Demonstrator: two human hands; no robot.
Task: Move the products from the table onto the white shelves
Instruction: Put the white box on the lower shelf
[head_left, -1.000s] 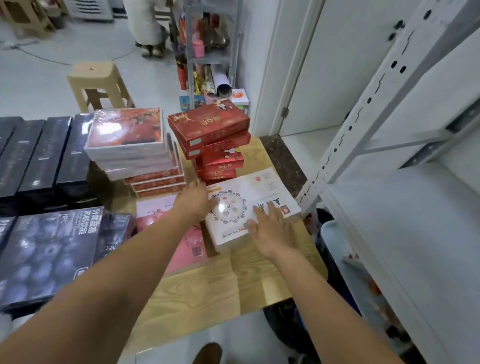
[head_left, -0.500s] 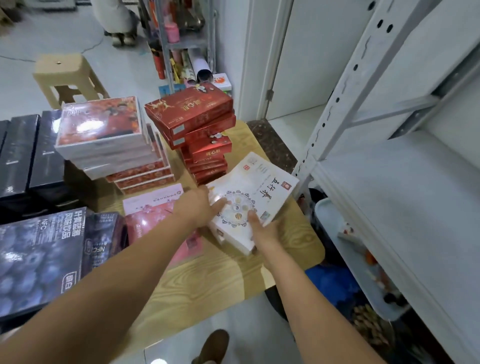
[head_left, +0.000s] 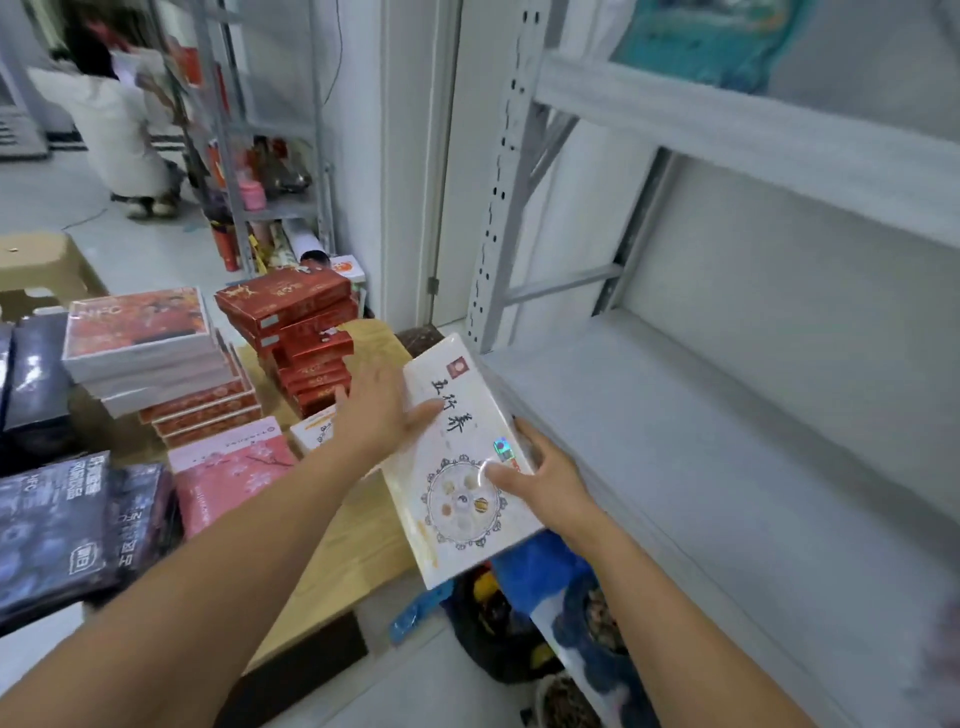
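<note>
A flat white box (head_left: 457, 457) with black calligraphy and a round emblem is held in the air between the wooden table (head_left: 363, 535) and the white shelf (head_left: 701, 441). My left hand (head_left: 376, 410) holds its left edge, thumb on top. My right hand (head_left: 540, 475) grips its right edge, thumb on the lid. The box's far end reaches the shelf's front corner. Another white box (head_left: 314, 431) lies on the table below my left hand.
On the table stand a stack of red boxes (head_left: 298, 332), a stack of white-edged red boxes (head_left: 150, 348), a pink box (head_left: 228, 473) and dark boxes (head_left: 62, 530). Bags and a bin (head_left: 550, 618) sit under the shelf. A person (head_left: 119, 119) crouches far back by a metal rack.
Both hands lifted the white box off the table and carried it right, toward the white shelf. My view swung up and to the right.
</note>
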